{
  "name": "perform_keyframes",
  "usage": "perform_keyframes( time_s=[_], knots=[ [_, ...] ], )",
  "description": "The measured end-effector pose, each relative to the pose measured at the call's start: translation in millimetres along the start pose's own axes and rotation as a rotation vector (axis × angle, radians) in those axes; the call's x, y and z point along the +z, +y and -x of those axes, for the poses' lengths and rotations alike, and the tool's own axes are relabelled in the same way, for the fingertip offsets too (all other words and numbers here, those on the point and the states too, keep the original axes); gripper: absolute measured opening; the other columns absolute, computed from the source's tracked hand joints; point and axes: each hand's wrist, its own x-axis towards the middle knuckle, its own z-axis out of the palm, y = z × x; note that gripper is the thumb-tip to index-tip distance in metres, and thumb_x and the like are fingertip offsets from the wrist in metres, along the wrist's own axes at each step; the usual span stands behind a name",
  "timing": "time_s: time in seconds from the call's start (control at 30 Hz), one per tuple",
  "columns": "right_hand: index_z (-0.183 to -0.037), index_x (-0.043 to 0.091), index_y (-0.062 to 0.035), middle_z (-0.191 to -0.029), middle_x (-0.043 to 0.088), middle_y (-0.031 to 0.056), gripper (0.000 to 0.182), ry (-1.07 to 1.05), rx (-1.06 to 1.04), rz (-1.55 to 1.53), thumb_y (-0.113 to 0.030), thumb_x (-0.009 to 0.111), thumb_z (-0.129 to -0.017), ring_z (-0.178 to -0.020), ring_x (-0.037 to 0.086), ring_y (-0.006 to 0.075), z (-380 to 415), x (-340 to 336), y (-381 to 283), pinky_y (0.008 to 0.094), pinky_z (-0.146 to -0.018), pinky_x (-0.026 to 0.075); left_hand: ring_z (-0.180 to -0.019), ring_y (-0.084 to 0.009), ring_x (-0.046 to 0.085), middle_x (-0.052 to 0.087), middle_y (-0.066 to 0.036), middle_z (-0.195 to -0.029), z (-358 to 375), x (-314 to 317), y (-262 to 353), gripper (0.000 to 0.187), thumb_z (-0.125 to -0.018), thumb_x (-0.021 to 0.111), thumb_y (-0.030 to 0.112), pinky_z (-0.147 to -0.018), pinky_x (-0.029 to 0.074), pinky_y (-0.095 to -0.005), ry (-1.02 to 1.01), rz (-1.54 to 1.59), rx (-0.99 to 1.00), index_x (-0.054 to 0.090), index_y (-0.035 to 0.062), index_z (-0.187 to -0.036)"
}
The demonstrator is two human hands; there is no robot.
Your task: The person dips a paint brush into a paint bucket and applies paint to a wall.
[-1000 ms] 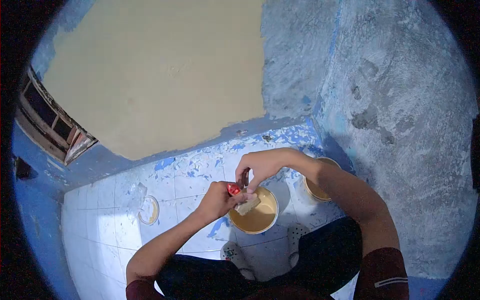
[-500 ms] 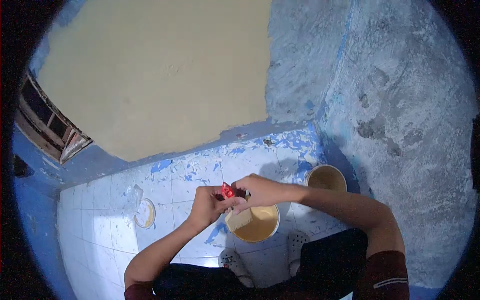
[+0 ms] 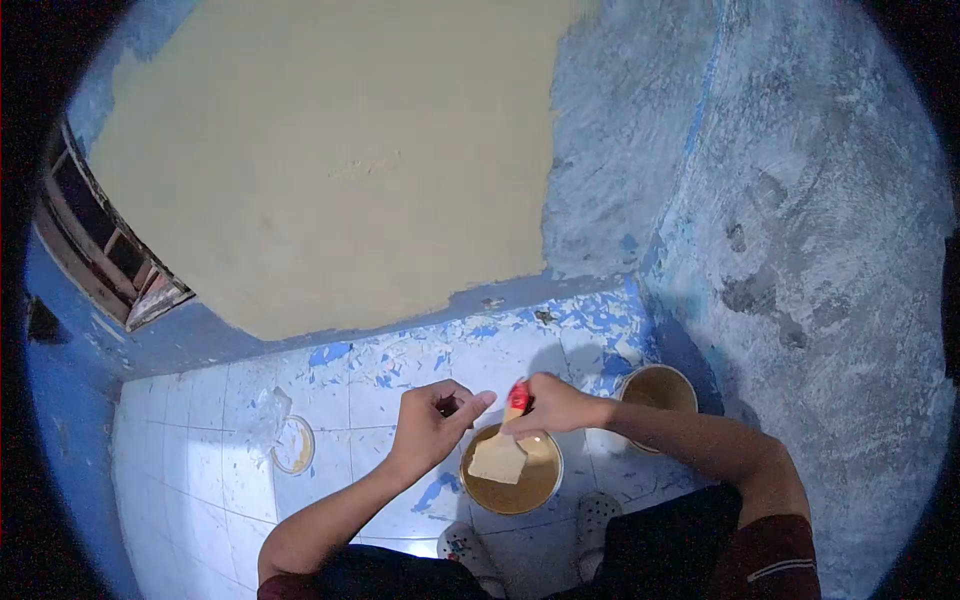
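My right hand (image 3: 560,405) is closed around the red-tipped handle of a paintbrush (image 3: 498,462). Its broad cream-coloured bristle end points down and overlaps the opening of a paint bucket (image 3: 559,482) in this view. Yellowish paint shows inside the bucket. To the left of the brush, my left hand (image 3: 432,428) is held up with nothing in it, fingers bent and thumb apart.
A second bucket (image 3: 657,375) stands behind my right forearm. A round lid (image 3: 293,446) with yellowish smears lies on the tiles beside clear plastic (image 3: 272,412). Blue paint flakes (image 3: 480,335) litter the floor below the partly cream-painted wall (image 3: 340,220).
My left hand has let go of the paintbrush and moved apart from it. My right hand now holds the brush alone, farther right, over the bucket. The view has shifted slightly.
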Motion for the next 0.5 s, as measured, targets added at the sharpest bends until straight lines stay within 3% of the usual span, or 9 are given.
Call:
perform_keyframes(
  time_s=[0.03,0.1,0.17,0.23,0.33,0.4,0.43,0.5],
  knots=[
    [-0.08,0.065,0.0061,-0.071,0.067,0.0135,0.034,0.002,-0.009,0.001,-0.026,0.075,-0.077,-0.06,0.063,0.0184,-2,-8,1,0.0308,-0.059,0.051,-0.053,-0.0059,0.051,0.061,-0.004,-0.057,1,-6,8,0.032,-0.084,0.072,0.025,-0.049,0.041,-0.0239,0.006,-0.006,0.005,0.065,-0.002,-0.069],
    [-0.083,0.063,0.0056,-0.075,0.067,0.013,0.026,-0.119,0.111,-0.538,-0.019,0.071,-0.08,-0.063,0.066,0.0169,-6,-33,-1,0.0285,-0.059,0.054,-0.05,-0.0059,0.05,0.058,-0.004,-0.054,7,-15,28,0.034,-0.086,0.07,0.026,-0.047,0.039,-0.0231,0.083,-0.074,-0.014,0.065,-0.0014,-0.067],
    [-0.087,0.063,0.0018,-0.077,0.067,0.0106,0.013,0.058,0.197,-0.736,-0.009,0.068,-0.083,-0.063,0.066,0.0143,-7,-69,-21,0.025,-0.057,0.054,-0.049,-0.0056,0.049,0.057,-0.003,-0.053,12,-20,36,0.033,-0.088,0.068,0.024,-0.046,0.038,-0.0227,0.14,0.013,-0.01,0.064,-0.0012,-0.067],
    [-0.088,0.061,0.0015,-0.075,0.066,0.0095,0.012,0.229,0.055,-0.923,-0.009,0.066,-0.085,-0.064,0.066,0.016,-12,-107,-23,0.0278,-0.059,0.055,-0.049,-0.0049,0.049,0.057,-0.002,-0.053,20,-29,50,0.034,-0.089,0.067,0.024,-0.046,0.037,-0.0221,0.195,0.05,0.013,0.063,-0.0006,-0.065],
    [-0.09,0.06,0.0009,-0.078,0.066,0.0099,0.01,0.264,-0.126,-1.046,-0.009,0.063,-0.087,-0.068,0.066,0.0178,-15,-160,-23,0.0301,-0.066,0.056,-0.049,-0.0042,0.048,0.056,-0.001,-0.052,29,-35,62,0.035,-0.089,0.067,0.022,-0.046,0.036,-0.022,0.204,0.048,0.052,0.061,0.0006,-0.062],
    [-0.098,0.059,-0.0001,-0.09,0.065,0.0118,0.014,0.507,-0.264,-1.078,-0.01,0.058,-0.089,-0.081,0.065,0.019,-8,-186,-30,0.0275,-0.075,0.054,-0.048,-0.0041,0.048,0.056,-0.001,-0.052,27,-33,61,0.032,-0.088,0.067,0.02,-0.046,0.037,-0.0223,0.163,0.082,0.075,0.063,-0.0005,-0.065],
    [-0.098,0.059,-0.0001,-0.09,0.065,0.0118,0.014,0.517,-0.28,-1.054,-0.01,0.058,-0.089,-0.081,0.065,0.019,-5,-193,-29,0.0275,-0.075,0.054,-0.048,-0.0041,0.048,0.056,-0.001,-0.052,26,-31,59,0.032,-0.088,0.067,0.02,-0.046,0.037,-0.0223,0.163,0.094,0.102,0.063,-0.0005,-0.065],
    [-0.102,0.058,0.0007,-0.101,0.064,0.0138,0.016,0.734,-0.24,-1.147,-0.01,0.056,-0.09,-0.091,0.064,0.02,-3,-193,-19,0.0303,-0.08,0.054,-0.048,-0.0043,0.048,0.057,-0.001,-0.052,25,-26,55,0.029,-0.088,0.068,0.019,-0.046,0.038,-0.0224,0.035,-0.037,0.121,0.065,-0.0016,-0.068]
  ],
)
